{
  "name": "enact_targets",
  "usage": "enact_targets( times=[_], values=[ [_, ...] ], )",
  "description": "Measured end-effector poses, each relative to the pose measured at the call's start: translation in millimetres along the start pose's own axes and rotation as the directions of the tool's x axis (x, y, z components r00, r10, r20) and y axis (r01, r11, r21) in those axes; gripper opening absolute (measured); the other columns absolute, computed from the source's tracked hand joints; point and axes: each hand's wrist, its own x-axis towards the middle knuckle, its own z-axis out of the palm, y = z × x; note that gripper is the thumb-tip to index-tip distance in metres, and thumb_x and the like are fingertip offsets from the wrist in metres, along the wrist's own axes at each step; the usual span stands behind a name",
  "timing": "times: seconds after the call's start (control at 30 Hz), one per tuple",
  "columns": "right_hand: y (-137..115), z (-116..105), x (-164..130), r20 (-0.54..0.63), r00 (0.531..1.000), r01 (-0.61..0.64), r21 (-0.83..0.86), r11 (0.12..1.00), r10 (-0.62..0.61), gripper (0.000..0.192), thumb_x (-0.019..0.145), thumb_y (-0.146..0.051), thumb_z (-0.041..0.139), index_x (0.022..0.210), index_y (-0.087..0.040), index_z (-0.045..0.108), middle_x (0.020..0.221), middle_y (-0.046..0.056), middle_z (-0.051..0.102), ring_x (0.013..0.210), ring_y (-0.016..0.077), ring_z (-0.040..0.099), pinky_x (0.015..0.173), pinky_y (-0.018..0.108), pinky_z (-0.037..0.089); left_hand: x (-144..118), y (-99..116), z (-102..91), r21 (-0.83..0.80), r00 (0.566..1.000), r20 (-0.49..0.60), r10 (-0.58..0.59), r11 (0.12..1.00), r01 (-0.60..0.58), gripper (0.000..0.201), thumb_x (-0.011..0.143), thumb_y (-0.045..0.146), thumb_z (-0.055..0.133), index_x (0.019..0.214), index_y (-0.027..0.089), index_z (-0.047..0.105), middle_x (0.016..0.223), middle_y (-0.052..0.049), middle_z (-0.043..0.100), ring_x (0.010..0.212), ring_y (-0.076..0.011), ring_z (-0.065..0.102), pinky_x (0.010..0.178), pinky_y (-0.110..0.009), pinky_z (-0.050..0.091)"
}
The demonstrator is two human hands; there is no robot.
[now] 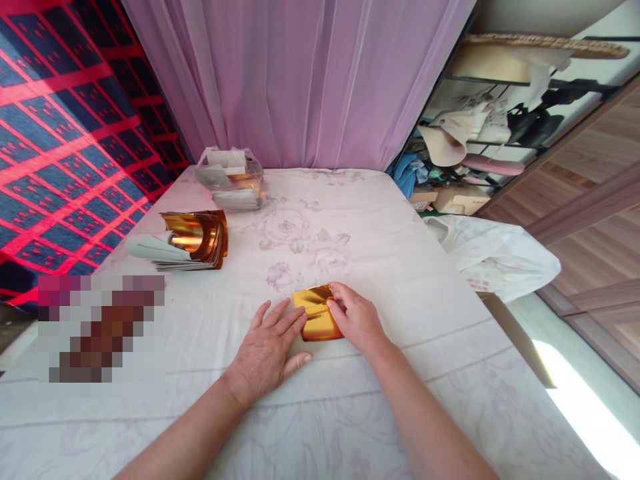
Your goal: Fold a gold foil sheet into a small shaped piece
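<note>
**Gold sheet between your hands, both in contact**

The sheet (320, 328) lies on the table (415, 267) just below and close to the middle of the frame. It sits to the right of your left hand (267, 348) and to the left of your right hand (359, 321). Neither hand is the nearer: both touch it.

Your left hand is spread, palm down, fingertips resting on the sheet's left part, the thumb held apart below and clear of it. It presses rather than grips. Your right hand is curled in at the right edge with a narrow gap between thumb and forefinger; the thumb bears on top, the forefinger is at the upper right corner, and the two appear to pinch the sheet. What lies beneath them is hidden.

No long axis can be certified: the outline looks nearly square and is partly covered. A crease runs roughly left to right, from the left fingertips towards the right thumb.

Noted also: a stack (213, 240) of similar sheets, left of centre, well apart from both hands.
</note>
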Motion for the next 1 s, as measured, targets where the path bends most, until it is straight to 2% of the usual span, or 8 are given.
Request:
enact_targets(
  times=[0.37, 0.5, 0.67, 0.83, 1.0],
  values=[
    [1.9, 5.1, -1.9, -0.063, 0.998, 0.004, -0.065, 0.998, -0.009, 0.035, 0.082, -0.019, 0.056, 0.117, -0.021, 0.058, 0.098, 0.005, 0.065, 0.066, 0.0151, 0.06, 0.068, 0.029, 0.048, -0.2, 1.9, 3.5, -0.016, 0.999, -0.017, -0.04, 0.999, 0.04, 0.061, 0.093, 0.062, 0.04, 0.136, 0.02, 0.054, 0.141, -0.004, 0.056, 0.136, -0.0299, 0.039, 0.118, -0.048, 0.01],
    [1.4, 3.9, -2.3, -0.081, 0.996, 0.024, -0.068, 0.997, -0.03, 0.026, 0.081, -0.017, 0.058, 0.107, -0.021, 0.06, 0.098, 0.004, 0.065, 0.064, 0.014, 0.059, 0.066, 0.028, 0.047, 0.3, 2.5, 4.4, -0.024, 0.999, -0.019, -0.049, 0.999, 0.048, 0.06, 0.094, 0.061, 0.04, 0.135, 0.021, 0.055, 0.14, -0.004, 0.057, 0.136, -0.0295, 0.039, 0.118, -0.049, 0.011],
    [-5.2, -3.5, -3.3, -0.101, 0.986, 0.123, -0.071, 0.99, -0.13, 0.01, 0.086, -0.017, 0.056, 0.086, -0.023, 0.064, 0.09, 0.001, 0.065, 0.065, 0.0119, 0.059, 0.067, 0.025, 0.044, 0.4, 3.6, 5.6, -0.026, 0.998, -0.028, -0.056, 0.998, 0.055, 0.057, 0.095, 0.059, 0.039, 0.135, 0.022, 0.056, 0.139, -0.005, 0.057, 0.135, -0.029, 0.04, 0.118, -0.05, 0.012],
    [-16.2, -6.8, -1.5, 0.034, 0.979, 0.204, -0.058, 0.977, -0.203, 0.009, 0.085, -0.019, 0.062, 0.08, -0.024, 0.067, 0.084, 0.0, 0.066, 0.078, 0.0139, 0.062, 0.07, 0.024, 0.043, 0.8, 4.7, 4.7, -0.023, 0.997, -0.023, -0.067, 0.998, 0.066, 0.055, 0.095, 0.056, 0.04, 0.135, 0.022, 0.056, 0.14, -0.003, 0.057, 0.136, -0.0296, 0.04, 0.118, -0.049, 0.011],
    [-23.0, -5.6, 1.4, 0.134, 0.989, 0.074, -0.083, 0.994, -0.062, 0.008, 0.082, -0.022, 0.067, 0.074, -0.024, 0.066, 0.079, -0.001, 0.066, 0.075, 0.0137, 0.06, 0.069, 0.025, 0.041, 1.6, 4.8, 2.1, -0.023, 0.998, -0.01, -0.063, 0.998, 0.063, 0.056, 0.094, 0.057, 0.042, 0.135, 0.021, 0.055, 0.14, -0.004, 0.057, 0.136, -0.03, 0.04, 0.118, -0.049, 0.011]
  ],
)
